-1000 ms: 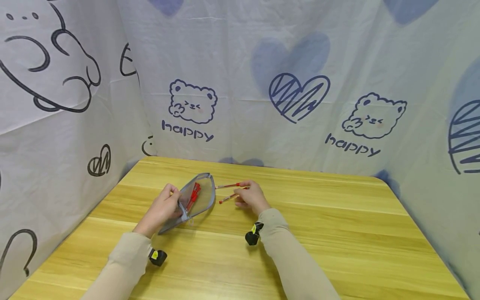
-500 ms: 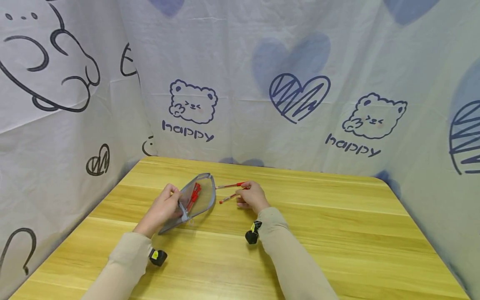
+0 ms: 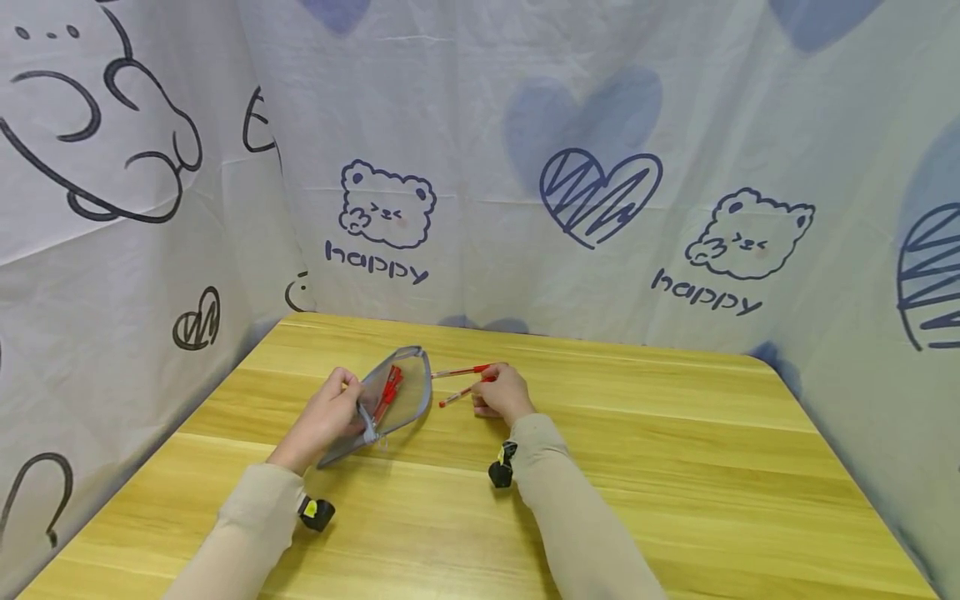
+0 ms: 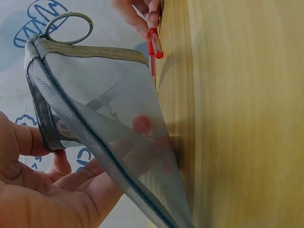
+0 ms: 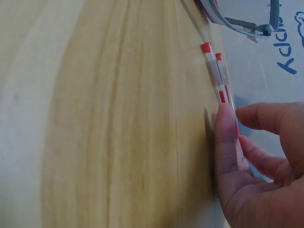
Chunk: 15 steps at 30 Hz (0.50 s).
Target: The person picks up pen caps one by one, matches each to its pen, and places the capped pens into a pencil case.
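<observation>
In the head view my left hand grips the edge of a grey mesh pencil pouch, tilted with its mouth open to the right. Red pens lie inside it, blurred through the mesh in the left wrist view. Just right of the mouth, my right hand pinches a clear-barrelled red pen between thumb and fingers. A second red pen runs beside it, its capped end reaching my fingertips. In the right wrist view the thumb covers part of the near pen.
The wooden table carries both forearms. A patterned white cloth hangs along its back and sides. A loop strap sticks out from the pouch's corner. Each wrist wears a small black camera.
The right hand has shifted very slightly, its wrist drawing a little left. The pouch, the left hand and the pens stay nearly where they were.
</observation>
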Each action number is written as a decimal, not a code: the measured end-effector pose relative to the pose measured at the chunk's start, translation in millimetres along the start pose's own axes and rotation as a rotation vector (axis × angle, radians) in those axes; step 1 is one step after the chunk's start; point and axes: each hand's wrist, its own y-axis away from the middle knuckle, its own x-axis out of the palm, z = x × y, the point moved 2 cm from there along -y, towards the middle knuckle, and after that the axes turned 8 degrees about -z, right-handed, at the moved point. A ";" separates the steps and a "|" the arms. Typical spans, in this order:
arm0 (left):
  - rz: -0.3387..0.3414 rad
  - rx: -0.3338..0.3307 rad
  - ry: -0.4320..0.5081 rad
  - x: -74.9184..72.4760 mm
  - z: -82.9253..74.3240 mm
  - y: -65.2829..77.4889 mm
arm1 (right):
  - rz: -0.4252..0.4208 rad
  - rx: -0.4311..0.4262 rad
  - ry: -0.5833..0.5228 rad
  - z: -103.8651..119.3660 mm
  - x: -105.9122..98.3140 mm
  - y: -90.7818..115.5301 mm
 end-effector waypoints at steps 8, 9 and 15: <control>-0.002 -0.002 -0.002 0.3 -1.5 2.6 | 0.000 -0.010 0.013 -0.3 0.2 0.0; -0.002 -0.003 -0.003 0.4 -1.8 3.0 | -0.002 -0.015 0.016 -0.3 0.3 0.1; 0.000 -0.010 -0.004 0.9 -3.1 5.5 | -0.001 -0.021 0.027 -1.0 -0.8 0.2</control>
